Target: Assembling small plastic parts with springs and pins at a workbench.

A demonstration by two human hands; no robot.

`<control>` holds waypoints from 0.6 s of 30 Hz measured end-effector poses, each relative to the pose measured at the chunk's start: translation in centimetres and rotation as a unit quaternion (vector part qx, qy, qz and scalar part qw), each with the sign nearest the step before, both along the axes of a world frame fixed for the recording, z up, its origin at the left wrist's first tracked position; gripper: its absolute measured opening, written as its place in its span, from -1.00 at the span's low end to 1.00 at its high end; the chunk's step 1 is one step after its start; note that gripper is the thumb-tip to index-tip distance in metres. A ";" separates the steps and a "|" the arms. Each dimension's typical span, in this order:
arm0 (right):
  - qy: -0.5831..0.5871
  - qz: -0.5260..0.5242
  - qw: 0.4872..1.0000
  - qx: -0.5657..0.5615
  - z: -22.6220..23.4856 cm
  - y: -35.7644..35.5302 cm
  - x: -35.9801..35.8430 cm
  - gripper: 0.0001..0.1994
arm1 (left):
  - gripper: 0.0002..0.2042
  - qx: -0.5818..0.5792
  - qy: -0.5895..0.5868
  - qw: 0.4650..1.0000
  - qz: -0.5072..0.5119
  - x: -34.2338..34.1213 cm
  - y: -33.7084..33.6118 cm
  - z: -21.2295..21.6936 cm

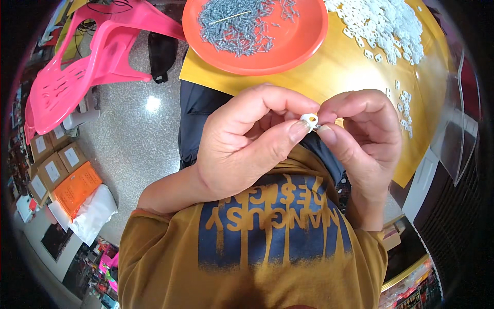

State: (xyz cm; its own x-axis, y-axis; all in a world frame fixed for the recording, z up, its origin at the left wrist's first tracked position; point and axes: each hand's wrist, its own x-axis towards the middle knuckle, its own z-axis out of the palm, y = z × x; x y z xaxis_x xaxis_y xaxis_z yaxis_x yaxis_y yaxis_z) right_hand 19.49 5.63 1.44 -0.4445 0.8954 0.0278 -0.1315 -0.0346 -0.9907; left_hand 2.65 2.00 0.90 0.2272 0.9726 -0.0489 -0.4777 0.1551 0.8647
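In front of my chest, my left hand [257,136] pinches a small white plastic piece [309,120] with a round hole between thumb and forefinger. Close against it, my right hand [363,131] is closed, thumb and forefinger pressed together at the piece's lower right edge. A tiny grey metal piece [317,127] shows at the right thumb tip, touching or nearly touching the white piece. It resembles the small grey spring-like pieces [231,31] heaped in the round red-orange tray [301,51] beyond my hands. Its full shape is hidden by the fingertips.
A large heap of white plastic pieces [391,26] lies on the yellow table [329,82] at the far right. A smaller cluster of white pieces [405,110] lies nearer. A thin light stick [229,18] rests on the grey heap. A pink plastic chair [77,72] stands left, above cardboard boxes [54,170].
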 end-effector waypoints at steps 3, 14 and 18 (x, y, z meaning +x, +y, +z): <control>-0.010 -0.001 1.000 0.009 0.0 -0.1 0.1 -0.75 | -0.84 0.002 0.000 1.000 -0.001 0.0 -0.1 -0.2; -0.128 -0.019 0.978 0.165 0.8 -0.6 0.0 -0.77 | -0.84 0.070 0.162 0.982 0.062 0.3 -0.6 -0.3; -0.152 -0.034 0.968 0.196 1.1 -0.8 -0.1 -0.79 | -0.81 0.136 0.232 0.962 0.046 -0.2 -0.5 -0.5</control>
State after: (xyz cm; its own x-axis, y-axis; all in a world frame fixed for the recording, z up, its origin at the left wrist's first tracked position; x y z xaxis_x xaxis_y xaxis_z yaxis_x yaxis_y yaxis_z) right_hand 19.36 4.86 2.51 -0.4256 0.8701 0.2487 0.1785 0.3501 -0.9195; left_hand 2.43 1.50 0.44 0.1549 0.9788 0.1338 -0.0314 -0.1305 0.9910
